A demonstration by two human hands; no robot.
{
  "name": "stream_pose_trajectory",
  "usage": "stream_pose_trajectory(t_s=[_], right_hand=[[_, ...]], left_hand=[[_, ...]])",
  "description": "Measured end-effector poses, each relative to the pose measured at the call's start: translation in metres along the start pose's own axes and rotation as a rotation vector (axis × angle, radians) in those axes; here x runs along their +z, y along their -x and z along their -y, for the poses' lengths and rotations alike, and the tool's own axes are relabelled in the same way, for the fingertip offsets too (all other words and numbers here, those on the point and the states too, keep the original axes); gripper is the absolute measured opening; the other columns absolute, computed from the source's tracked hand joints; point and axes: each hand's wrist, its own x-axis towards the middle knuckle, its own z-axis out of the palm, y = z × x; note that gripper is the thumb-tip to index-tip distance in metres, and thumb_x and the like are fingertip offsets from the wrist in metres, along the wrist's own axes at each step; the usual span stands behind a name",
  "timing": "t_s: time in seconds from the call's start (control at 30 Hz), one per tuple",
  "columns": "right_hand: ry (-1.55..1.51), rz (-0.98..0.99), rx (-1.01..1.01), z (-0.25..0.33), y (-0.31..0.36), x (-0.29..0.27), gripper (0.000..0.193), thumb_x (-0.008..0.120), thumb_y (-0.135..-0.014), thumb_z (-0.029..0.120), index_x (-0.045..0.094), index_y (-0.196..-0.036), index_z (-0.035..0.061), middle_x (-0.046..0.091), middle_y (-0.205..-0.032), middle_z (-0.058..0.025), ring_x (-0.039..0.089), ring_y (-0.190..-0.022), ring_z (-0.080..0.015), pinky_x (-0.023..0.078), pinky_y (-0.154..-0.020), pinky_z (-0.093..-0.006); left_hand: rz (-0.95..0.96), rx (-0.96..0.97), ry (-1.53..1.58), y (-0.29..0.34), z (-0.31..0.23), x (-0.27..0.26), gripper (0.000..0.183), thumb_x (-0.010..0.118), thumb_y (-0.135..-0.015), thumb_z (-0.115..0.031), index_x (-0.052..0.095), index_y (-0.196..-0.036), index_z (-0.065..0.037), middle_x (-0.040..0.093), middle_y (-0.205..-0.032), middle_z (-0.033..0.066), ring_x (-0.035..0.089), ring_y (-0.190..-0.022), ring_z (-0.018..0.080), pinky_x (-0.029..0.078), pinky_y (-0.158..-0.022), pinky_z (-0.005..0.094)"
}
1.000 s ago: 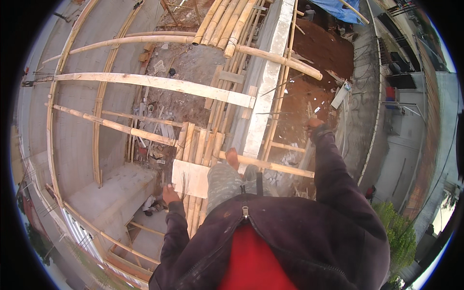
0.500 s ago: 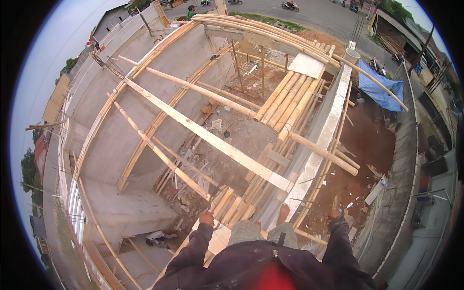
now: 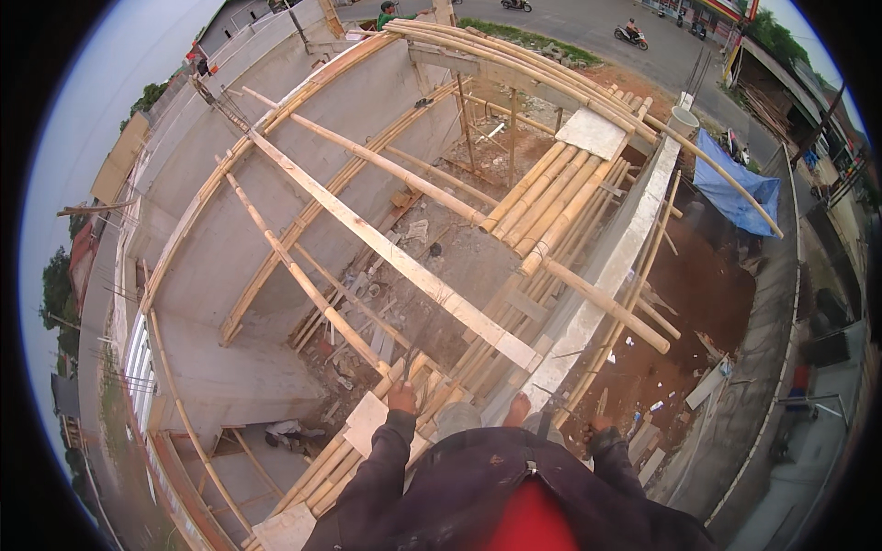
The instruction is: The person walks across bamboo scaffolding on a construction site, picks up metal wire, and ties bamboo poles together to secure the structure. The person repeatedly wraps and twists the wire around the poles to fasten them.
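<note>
A: Taking the pale concrete beam [image 3: 602, 292] as landmark, what lies left of it?

B: Farthest left, a long bamboo pole [image 3: 296, 270] slants downward; next, a flat timber plank [image 3: 395, 250] runs toward the beam, ending close to it; then the left hand [image 3: 401, 397], left of the beam's near end, its fingers curled closed around what seems a thin dark strand [image 3: 411, 361] pointing upward, small and blurred.

A: And onward from there?

B: A bare foot [image 3: 519, 407] at the beam's near end; a bamboo bundle [image 3: 562, 204] left of its far part; the right hand [image 3: 601, 431] to its right, fingers bent, their hold impossible to tell; a blue tarp [image 3: 735, 191] farther right.
</note>
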Motion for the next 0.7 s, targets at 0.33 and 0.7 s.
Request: stream_pose_trajectory(t_s=[0.33, 0.7], right_hand=[[-0.901, -0.043, 0.466, 0.047, 0.034, 0.033, 0.014, 0.038, -0.084, 0.006, 0.046, -0.089, -0.0032, 0.047, -0.068, -0.0089, 0.045, -0.053, -0.0186, 0.043, -0.049, -0.0340], [0.768, 0.057, -0.064, 0.052, 0.036, 0.076, 0.020, 0.049, -0.084, 0.013, 0.067, -0.077, 0.0113, 0.063, -0.066, -0.0054, 0.061, -0.057, -0.0235, 0.042, -0.044, -0.0392]], left_hand=[[-0.015, 0.088, -0.143, -0.015, 0.000, 0.051, 0.018, 0.051, -0.091, -0.024, 0.052, -0.081, -0.009, 0.036, -0.053, -0.0034, 0.031, -0.039, 0.0079, 0.025, -0.035, 0.0262], [0.179, 0.081, -0.224, -0.023, -0.068, 0.161, 0.016, 0.050, -0.092, -0.022, 0.052, -0.079, -0.012, 0.037, -0.053, -0.0046, 0.030, -0.038, 0.0053, 0.023, -0.033, 0.0231]])
